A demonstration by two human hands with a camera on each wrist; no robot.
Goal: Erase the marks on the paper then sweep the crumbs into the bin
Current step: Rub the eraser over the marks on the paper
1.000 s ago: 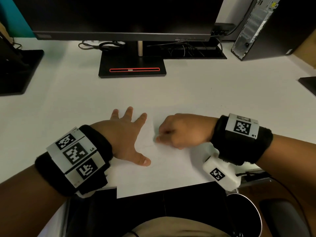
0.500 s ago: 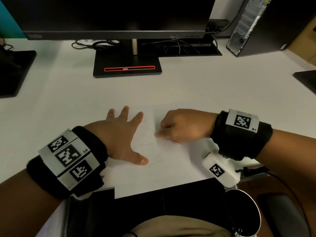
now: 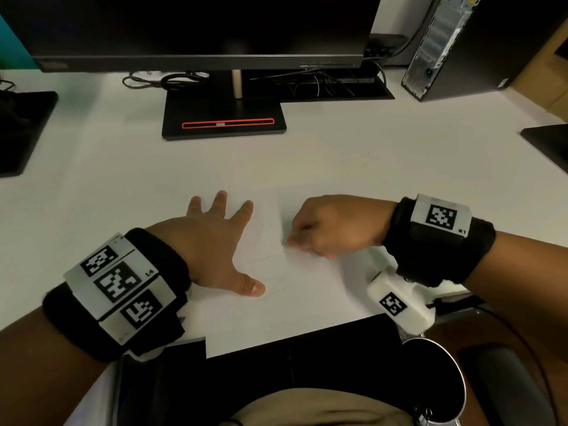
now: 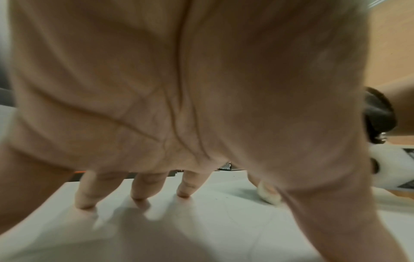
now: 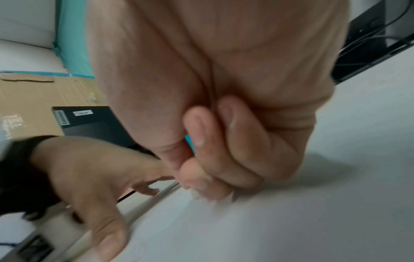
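Left hand (image 3: 212,250) flat, fingers spread, pressing paper (image 3: 307,302) on white desk (image 3: 123,179). Right hand (image 3: 335,226) clenched, fingertips pinching small pale eraser (image 5: 197,194) against sheet amid faint marks (image 3: 261,259). Bin (image 3: 459,382) below desk edge, right.

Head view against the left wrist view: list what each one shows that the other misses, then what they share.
Head view only: the monitor, the bin below the desk edge, faint marks on the paper, and the back of the left hand.
Left wrist view only: the left palm from beneath, its fingertips pressing down.
Both: the paper, and the right hand pinching something pale, apparently the eraser, against it.
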